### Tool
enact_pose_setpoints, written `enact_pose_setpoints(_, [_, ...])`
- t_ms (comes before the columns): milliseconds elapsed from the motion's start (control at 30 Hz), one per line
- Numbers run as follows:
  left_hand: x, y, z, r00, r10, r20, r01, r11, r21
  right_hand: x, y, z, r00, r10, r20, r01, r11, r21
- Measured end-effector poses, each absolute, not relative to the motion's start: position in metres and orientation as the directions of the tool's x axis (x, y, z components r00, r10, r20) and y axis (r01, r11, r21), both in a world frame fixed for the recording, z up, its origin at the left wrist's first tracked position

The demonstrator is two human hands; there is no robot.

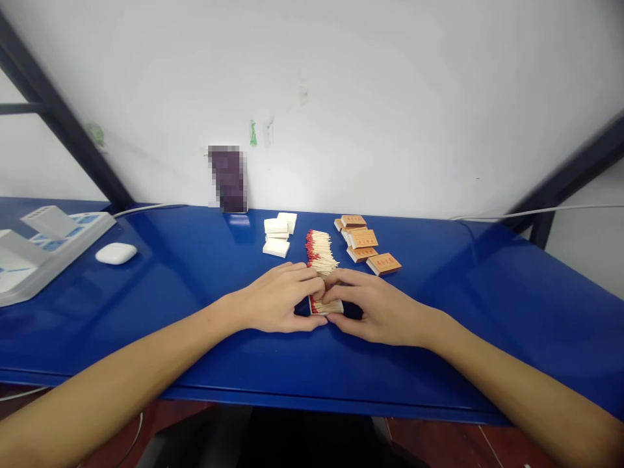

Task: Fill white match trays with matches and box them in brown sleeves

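A small matchbox tray [336, 307] holding red-tipped matches lies on the blue table between my hands. My left hand [283, 299] closes on the tray's left side, thumb at the near edge and fingers over the far part. From the right, my right hand [377, 305] grips the same tray, its thumb at the near edge and fingertips on the matches. Just beyond the fingers is a pile of loose matches [320, 250], red heads to the left. Several white trays [277, 247] are stacked behind my left hand. Several orange matchbox sleeves [363, 238] lie behind my right hand.
A white earbud case [116, 253] and a white power strip [58, 240] are on the left of the blue table [195, 273]. A phone-like dark object [229, 179], pixelated, leans on the white wall. Dark metal posts rise at both sides, with a white cable [560, 209] at right.
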State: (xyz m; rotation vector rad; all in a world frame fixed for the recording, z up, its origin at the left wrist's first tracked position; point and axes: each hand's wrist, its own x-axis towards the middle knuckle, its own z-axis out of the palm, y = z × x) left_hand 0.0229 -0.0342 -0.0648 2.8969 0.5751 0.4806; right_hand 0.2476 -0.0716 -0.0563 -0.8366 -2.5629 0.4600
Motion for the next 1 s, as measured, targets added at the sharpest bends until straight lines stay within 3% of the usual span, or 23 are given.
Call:
enact_pose_setpoints(167, [0.022, -0.034, -0.062, 0.863, 0.404, 0.304, 0.337, -0.908, 0.250, 0.249, -0.071, -0.058, -0.748, 0.607, 0.267, 0.479, 0.773, -0.415])
enact_pose_setpoints(367, [0.019, -0.029, -0.063, 0.727, 0.510, 0.460, 0.438, -0.860, 0.261, 0.251, -0.071, -0.057, -0.768, 0.583, 0.267, 0.476, 0.797, -0.371])
enact_pose_setpoints(800, [0.021, -0.027, -0.069, 0.706, 0.579, 0.407, 0.508, -0.815, 0.278, 0.250, -0.072, -0.056, -0.782, 0.579, 0.230, 0.493, 0.801, -0.340])
enact_pose_setpoints(1000, [0.020, -0.024, -0.070, 0.686, 0.607, 0.401, 0.541, -0.794, 0.278, 0.251, -0.072, -0.058, -0.744, 0.617, 0.255, 0.491, 0.765, -0.418])
